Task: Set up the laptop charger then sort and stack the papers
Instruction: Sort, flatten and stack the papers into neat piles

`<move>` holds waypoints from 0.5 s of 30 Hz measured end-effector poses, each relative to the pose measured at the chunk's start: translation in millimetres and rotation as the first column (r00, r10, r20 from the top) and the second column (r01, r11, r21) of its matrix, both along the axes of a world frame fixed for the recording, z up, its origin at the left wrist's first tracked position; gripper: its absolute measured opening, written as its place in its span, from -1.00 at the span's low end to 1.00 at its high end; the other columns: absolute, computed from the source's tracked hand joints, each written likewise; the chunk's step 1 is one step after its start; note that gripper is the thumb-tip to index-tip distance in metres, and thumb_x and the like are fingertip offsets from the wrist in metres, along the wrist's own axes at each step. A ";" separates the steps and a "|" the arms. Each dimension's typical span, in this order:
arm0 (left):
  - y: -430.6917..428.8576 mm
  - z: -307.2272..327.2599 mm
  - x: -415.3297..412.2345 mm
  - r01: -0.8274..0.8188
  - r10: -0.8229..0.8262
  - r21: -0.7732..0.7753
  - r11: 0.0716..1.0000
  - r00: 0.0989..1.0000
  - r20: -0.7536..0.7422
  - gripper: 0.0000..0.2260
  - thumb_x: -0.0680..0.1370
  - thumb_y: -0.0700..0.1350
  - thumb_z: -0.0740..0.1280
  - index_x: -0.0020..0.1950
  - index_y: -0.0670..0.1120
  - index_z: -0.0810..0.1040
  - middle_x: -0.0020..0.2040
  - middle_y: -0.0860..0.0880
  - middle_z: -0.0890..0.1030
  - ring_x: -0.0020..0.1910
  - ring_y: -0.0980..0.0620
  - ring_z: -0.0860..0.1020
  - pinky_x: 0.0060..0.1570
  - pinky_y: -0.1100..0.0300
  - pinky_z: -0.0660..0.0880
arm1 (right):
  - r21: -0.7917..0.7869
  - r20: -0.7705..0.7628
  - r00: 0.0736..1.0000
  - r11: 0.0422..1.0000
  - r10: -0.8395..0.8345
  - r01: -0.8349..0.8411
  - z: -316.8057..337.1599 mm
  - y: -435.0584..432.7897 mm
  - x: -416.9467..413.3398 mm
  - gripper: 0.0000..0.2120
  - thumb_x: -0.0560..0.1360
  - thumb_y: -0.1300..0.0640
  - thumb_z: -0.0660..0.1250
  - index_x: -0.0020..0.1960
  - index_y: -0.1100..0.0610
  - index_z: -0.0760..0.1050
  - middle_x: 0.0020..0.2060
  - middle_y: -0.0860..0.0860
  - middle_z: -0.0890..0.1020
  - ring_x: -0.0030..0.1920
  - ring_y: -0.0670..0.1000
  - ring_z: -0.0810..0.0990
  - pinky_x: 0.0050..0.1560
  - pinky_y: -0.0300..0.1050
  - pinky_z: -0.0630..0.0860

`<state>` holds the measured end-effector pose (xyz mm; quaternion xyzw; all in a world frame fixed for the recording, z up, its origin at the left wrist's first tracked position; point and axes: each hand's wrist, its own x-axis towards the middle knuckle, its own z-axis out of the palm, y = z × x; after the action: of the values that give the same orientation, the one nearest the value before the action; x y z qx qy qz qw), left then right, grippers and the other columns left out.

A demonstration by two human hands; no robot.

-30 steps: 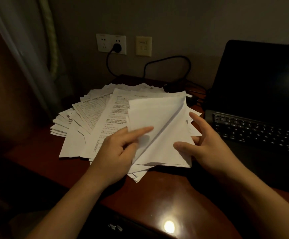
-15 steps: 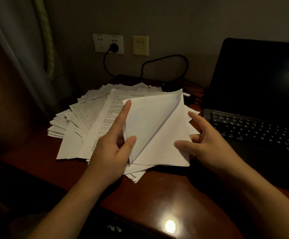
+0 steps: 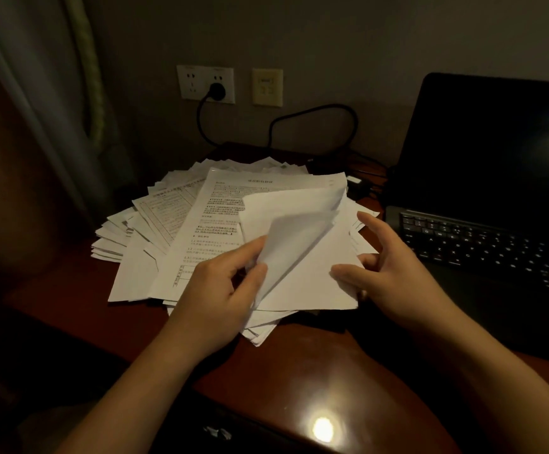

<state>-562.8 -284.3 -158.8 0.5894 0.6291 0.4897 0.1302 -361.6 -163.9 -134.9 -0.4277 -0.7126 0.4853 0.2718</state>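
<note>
Papers, laptop on desk

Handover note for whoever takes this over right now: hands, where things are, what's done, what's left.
Left hand pinches the near corner of the top blank sheet, which curls up off the stack. Right hand holds the right edge of the blank sheets beneath, thumb on top.
Paper pile lies fanned and messy on the desk, left of the open laptop.
Done: charger plug sits in the wall socket; the far end of its cable is hidden.
Left: sort the papers and square them into a stack.
</note>
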 end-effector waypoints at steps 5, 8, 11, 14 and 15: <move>-4.4 7.1 5.4 0.028 -0.028 0.025 0.999 0.999 0.021 -0.29 0.66 -0.12 0.26 0.47 0.56 -0.04 0.28 0.30 0.51 0.11 0.24 0.59 0.03 0.23 0.62 | 0.060 0.064 0.997 0.997 -0.042 0.038 1.1 -3.2 -2.0 -0.16 0.47 0.11 0.52 0.55 -0.24 0.11 -0.16 -0.01 0.63 -0.19 -0.15 0.68 -0.18 -0.25 0.62; -4.5 6.7 3.7 0.047 -0.046 -0.002 0.999 0.994 0.098 -0.23 0.66 -0.13 0.28 0.47 0.55 -0.14 0.03 0.05 0.65 -0.01 -0.08 0.65 -0.04 -0.12 0.65 | 0.313 0.095 0.977 0.938 -0.189 0.151 -4.2 -0.4 -4.7 -0.21 0.48 0.01 0.50 0.56 -0.18 0.13 -0.11 -0.12 0.53 -0.17 -0.10 0.59 -0.27 -0.33 0.50; -6.8 9.0 2.9 0.106 -0.099 -0.042 0.993 0.985 0.141 -0.27 0.65 -0.06 0.30 0.50 0.52 -0.10 -0.05 -0.20 0.65 -0.04 -0.29 0.61 -0.06 -0.30 0.57 | 0.102 -0.141 0.965 0.966 -0.222 0.237 -5.1 2.3 -3.9 -0.40 0.57 -0.08 0.36 0.54 -0.15 0.20 -0.16 0.01 0.64 -0.28 -0.08 0.65 -0.29 -0.18 0.57; -9.9 9.2 3.3 0.235 -0.217 -0.077 0.969 0.958 0.188 -0.30 0.63 -0.12 0.29 0.52 0.46 0.00 -0.02 0.04 0.71 0.04 0.06 0.66 -0.02 0.13 0.63 | -0.318 -0.378 0.895 0.941 -0.238 0.116 -1.7 4.1 -3.4 -0.46 0.58 -0.16 0.31 0.50 -0.21 0.23 0.04 0.09 0.64 -0.16 0.09 0.73 -0.18 0.09 0.67; -10.6 9.4 3.6 0.263 -0.241 -0.108 0.959 0.953 0.183 -0.31 0.63 -0.16 0.29 0.52 0.40 0.02 -0.04 0.10 0.71 0.05 0.13 0.65 0.01 0.25 0.59 | -0.349 -0.378 0.893 0.931 -0.246 0.109 -1.2 5.9 -2.2 -0.41 0.57 -0.12 0.35 0.53 -0.20 0.21 0.13 0.02 0.60 -0.10 0.11 0.73 -0.15 0.10 0.68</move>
<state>-559.2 -294.9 -149.4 0.6117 0.5663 0.4746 0.2827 -363.8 -158.1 -136.1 -0.4169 -0.5079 0.6463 0.3879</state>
